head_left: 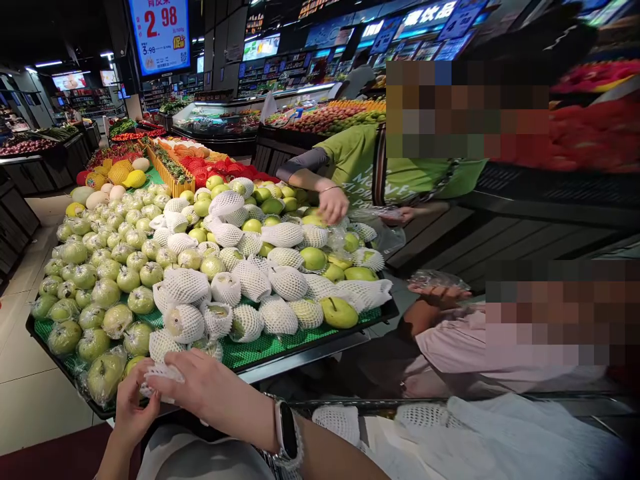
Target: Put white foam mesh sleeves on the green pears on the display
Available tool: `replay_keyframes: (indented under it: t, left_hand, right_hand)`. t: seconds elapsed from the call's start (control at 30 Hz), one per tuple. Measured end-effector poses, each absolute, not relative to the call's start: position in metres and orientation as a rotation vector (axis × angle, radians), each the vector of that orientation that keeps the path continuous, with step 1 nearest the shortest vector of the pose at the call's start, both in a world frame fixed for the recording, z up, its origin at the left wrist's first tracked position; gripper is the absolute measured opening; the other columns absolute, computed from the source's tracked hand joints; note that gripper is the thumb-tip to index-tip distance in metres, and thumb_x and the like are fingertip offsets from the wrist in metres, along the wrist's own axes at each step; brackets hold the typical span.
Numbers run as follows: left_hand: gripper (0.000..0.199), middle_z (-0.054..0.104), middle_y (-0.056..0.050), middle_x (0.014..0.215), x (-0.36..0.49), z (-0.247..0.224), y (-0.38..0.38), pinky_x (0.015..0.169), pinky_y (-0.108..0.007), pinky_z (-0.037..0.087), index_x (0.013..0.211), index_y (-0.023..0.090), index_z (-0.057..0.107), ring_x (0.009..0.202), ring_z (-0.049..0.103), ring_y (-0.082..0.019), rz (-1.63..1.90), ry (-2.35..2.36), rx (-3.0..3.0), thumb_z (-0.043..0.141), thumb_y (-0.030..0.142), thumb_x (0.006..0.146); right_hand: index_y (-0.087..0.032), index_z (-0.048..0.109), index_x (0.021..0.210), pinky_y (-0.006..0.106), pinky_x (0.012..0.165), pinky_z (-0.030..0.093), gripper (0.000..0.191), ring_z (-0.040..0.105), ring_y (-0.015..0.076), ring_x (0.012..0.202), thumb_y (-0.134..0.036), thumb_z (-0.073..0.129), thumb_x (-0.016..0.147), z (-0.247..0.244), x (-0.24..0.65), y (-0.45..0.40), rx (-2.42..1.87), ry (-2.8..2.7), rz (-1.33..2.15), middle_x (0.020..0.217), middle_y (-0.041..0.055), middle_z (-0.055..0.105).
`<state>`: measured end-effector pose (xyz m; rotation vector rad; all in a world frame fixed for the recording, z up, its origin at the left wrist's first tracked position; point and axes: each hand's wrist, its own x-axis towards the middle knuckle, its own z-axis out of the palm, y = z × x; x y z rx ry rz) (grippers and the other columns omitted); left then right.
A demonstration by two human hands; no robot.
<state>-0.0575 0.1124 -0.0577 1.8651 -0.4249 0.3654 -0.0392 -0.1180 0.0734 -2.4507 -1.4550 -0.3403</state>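
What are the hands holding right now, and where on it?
Both the left hand and right hand pinch a white foam fruit net at its edges.

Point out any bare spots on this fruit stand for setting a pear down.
Bare green mat shows along the near edge, below the net-wrapped pears. Left of it, green fruit packs tight. The right hand and left hand hold a foam net at the near corner.

I see a white foam net sleeve (pixel 161 375) pinched between both hands at the near edge of the fruit stand. It is a soft mesh of diamond-shaped holes, crumpled and partly flattened, only its upper part showing above the fingers. It sits just in front of a green pear (pixel 105 375) and touches a netted pear (pixel 165 343) behind it.
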Motion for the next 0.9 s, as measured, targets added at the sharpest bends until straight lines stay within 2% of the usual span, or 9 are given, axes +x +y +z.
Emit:
replay_keyframes:
  t: [0.07, 0.13, 0.23, 0.3, 0.37, 0.47, 0.53, 0.7, 0.9]
  left_hand:
    - [0.028, 0.074, -0.015, 0.110, -0.061, -0.060, 0.111, 0.093, -0.042, 0.059, 0.105, 0.020, 0.074, 0.110, 0.069, -0.031, 0.271, -0.370, 1.873, 0.064, 0.042, 0.091]
    - [0.037, 0.072, -0.016, 0.117, -0.062, -0.057, 0.105, 0.099, -0.044, 0.056, 0.118, 0.020, 0.070, 0.118, 0.065, -0.032, 0.149, -0.325, 1.863, 0.062, 0.046, 0.092]
    - [0.027, 0.070, -0.012, 0.110, -0.060, -0.048, 0.092, 0.106, -0.048, 0.050, 0.105, 0.023, 0.073, 0.116, 0.064, -0.030, 0.197, -0.362, 1.805, 0.063, 0.045, 0.092]
    - [0.016, 0.068, -0.007, 0.095, -0.057, -0.041, 0.085, 0.106, -0.047, 0.050, 0.089, 0.024, 0.071, 0.101, 0.067, -0.025, 0.344, -0.426, 1.729, 0.066, 0.040, 0.091]
    - [0.014, 0.065, -0.003, 0.082, -0.054, -0.036, 0.081, 0.095, -0.040, 0.056, 0.084, 0.024, 0.066, 0.084, 0.066, -0.020, 0.390, -0.493, 1.634, 0.067, 0.036, 0.092]
    - [0.027, 0.062, -0.003, 0.071, -0.054, -0.031, 0.083, 0.071, -0.030, 0.058, 0.077, 0.023, 0.060, 0.071, 0.064, -0.019, 0.298, -0.563, 1.596, 0.063, 0.044, 0.093]
    - [0.036, 0.063, -0.005, 0.070, -0.056, -0.027, 0.087, 0.073, -0.034, 0.058, 0.073, 0.022, 0.062, 0.074, 0.065, -0.023, 0.201, -0.572, 1.712, 0.059, 0.054, 0.092]
    - [0.043, 0.076, -0.011, 0.101, -0.055, -0.019, 0.087, 0.091, -0.042, 0.057, 0.103, 0.025, 0.078, 0.096, 0.068, -0.028, -0.103, -0.409, 1.941, 0.045, 0.053, 0.096]
    - [0.044, 0.078, -0.009, 0.110, -0.048, -0.019, 0.072, 0.095, -0.043, 0.056, 0.116, 0.023, 0.078, 0.098, 0.072, -0.031, -0.180, -0.297, 1.792, 0.057, 0.052, 0.090]
  right_hand:
    - [-0.023, 0.037, 0.148, 0.037, 0.082, 0.052, 0.072, 0.064, 0.0249, 0.102, -0.035, 0.075, 0.089, 0.072, -0.036, -0.123, -2.373, -1.445, -0.226, 0.148, 0.0145, 0.050]
    - [-0.019, 0.031, 0.152, 0.037, 0.084, 0.054, 0.074, 0.063, 0.0260, 0.113, -0.040, 0.070, 0.092, 0.072, -0.034, -0.128, -2.268, -1.432, -0.069, 0.156, 0.0140, 0.042]
    - [-0.020, 0.034, 0.151, 0.031, 0.079, 0.054, 0.056, 0.066, 0.0216, 0.109, -0.030, 0.056, 0.101, 0.074, -0.032, -0.134, -2.224, -1.330, 0.077, 0.146, 0.0107, 0.055]
    - [-0.021, 0.038, 0.149, 0.029, 0.074, 0.052, 0.060, 0.068, 0.0207, 0.098, -0.026, 0.064, 0.096, 0.073, -0.031, -0.137, -2.277, -1.235, 0.105, 0.132, 0.0098, 0.062]
    - [-0.018, 0.047, 0.141, 0.029, 0.074, 0.051, 0.063, 0.066, 0.0218, 0.095, -0.025, 0.078, 0.086, 0.070, -0.030, -0.138, -2.309, -1.171, 0.112, 0.116, 0.0073, 0.066]
    - [-0.015, 0.062, 0.112, 0.031, 0.074, 0.048, 0.047, 0.064, 0.0223, 0.091, -0.033, 0.087, 0.076, 0.063, -0.028, -0.138, -2.364, -1.151, 0.070, 0.100, 0.0037, 0.068]
    - [-0.016, 0.062, 0.099, 0.033, 0.072, 0.047, 0.042, 0.061, 0.0219, 0.087, -0.033, 0.090, 0.072, 0.060, -0.027, -0.137, -2.445, -1.143, 0.005, 0.095, 0.0020, 0.067]
    - [-0.018, 0.058, 0.092, 0.033, 0.069, 0.043, 0.032, 0.054, 0.0210, 0.083, -0.007, 0.083, 0.075, 0.056, -0.029, -0.139, -2.631, -1.094, -0.255, 0.092, 0.0008, 0.063]
    - [-0.019, 0.060, 0.102, 0.036, 0.082, 0.048, 0.017, 0.056, 0.0222, 0.095, -0.018, 0.072, 0.090, 0.046, -0.032, -0.143, -2.371, -1.141, -0.405, 0.100, 0.0040, 0.064]
